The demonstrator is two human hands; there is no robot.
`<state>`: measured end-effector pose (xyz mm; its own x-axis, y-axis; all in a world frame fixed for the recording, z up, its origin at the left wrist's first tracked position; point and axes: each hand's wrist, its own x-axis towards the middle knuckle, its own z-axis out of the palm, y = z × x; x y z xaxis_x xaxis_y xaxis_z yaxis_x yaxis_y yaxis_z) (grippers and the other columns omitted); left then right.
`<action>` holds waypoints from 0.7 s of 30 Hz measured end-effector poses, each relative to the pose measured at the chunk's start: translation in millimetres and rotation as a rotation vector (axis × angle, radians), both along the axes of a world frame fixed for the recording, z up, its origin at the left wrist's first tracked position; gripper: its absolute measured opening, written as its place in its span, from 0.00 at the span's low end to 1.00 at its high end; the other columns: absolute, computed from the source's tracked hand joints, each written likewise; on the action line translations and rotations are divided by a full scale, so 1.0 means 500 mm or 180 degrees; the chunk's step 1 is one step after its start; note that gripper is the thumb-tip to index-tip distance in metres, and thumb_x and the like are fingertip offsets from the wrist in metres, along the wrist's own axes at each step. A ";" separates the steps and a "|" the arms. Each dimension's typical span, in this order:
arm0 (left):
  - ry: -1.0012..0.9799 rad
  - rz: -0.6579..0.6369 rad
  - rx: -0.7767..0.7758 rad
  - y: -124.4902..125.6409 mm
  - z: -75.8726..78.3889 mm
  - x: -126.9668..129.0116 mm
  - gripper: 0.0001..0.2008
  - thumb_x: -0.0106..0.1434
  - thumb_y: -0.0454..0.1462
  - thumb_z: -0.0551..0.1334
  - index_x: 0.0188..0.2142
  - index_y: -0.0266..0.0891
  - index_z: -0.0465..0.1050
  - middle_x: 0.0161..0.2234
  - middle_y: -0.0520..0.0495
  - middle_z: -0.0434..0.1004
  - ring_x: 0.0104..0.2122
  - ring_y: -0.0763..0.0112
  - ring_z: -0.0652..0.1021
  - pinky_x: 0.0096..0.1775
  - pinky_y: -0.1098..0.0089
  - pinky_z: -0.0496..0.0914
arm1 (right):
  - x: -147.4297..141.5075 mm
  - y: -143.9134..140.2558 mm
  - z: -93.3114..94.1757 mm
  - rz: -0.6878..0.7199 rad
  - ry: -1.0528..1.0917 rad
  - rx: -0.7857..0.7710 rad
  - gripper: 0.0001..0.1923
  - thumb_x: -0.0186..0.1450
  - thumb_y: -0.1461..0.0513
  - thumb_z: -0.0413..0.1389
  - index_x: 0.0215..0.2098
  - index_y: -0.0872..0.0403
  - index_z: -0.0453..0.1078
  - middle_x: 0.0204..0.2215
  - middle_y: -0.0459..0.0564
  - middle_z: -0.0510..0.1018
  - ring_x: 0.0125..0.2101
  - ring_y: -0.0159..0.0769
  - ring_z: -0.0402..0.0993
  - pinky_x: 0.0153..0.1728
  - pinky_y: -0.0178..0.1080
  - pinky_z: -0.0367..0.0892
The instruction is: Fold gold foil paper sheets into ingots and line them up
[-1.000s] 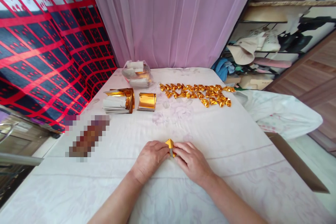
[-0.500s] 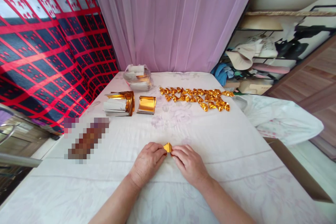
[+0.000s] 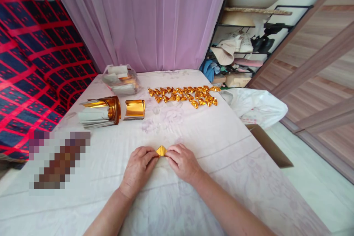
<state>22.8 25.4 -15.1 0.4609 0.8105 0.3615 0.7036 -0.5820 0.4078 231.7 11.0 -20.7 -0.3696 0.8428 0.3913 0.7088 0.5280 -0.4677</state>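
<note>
A small folded piece of gold foil paper (image 3: 161,151) sits between my two hands, low over the cloth. My left hand (image 3: 140,166) pinches its left end, and my right hand (image 3: 184,163) pinches its right end. Farther off lie rows of folded gold paper pieces (image 3: 181,94), bow-like in shape. Left of them is a short stack of gold foil sheets (image 3: 134,109), and beside it a larger fanned stack of gold and white sheets (image 3: 101,111).
A clear plastic bag of paper sheets (image 3: 121,81) stands at the back left. The table has a white floral cloth (image 3: 177,199). A pixelated patch (image 3: 62,160) covers something at left. A white plastic bag (image 3: 254,107), a cardboard piece (image 3: 269,145) and a shelf (image 3: 240,53) are at right.
The view has turned to the right, so everything shifts left in the picture. The gold paper looks flatter and wider between my fingers; both hands still grip its ends.
</note>
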 end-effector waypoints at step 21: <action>-0.0317 0.0380 -0.0149 -0.003 -0.003 0.007 0.04 0.63 0.36 0.61 0.34 0.41 0.76 0.38 0.47 0.76 0.40 0.64 0.75 0.43 0.61 0.71 | 0.004 0.004 0.001 -0.0113 0.0178 0.0018 0.08 0.68 0.64 0.50 0.35 0.52 0.71 0.34 0.50 0.75 0.37 0.37 0.70 0.40 0.39 0.66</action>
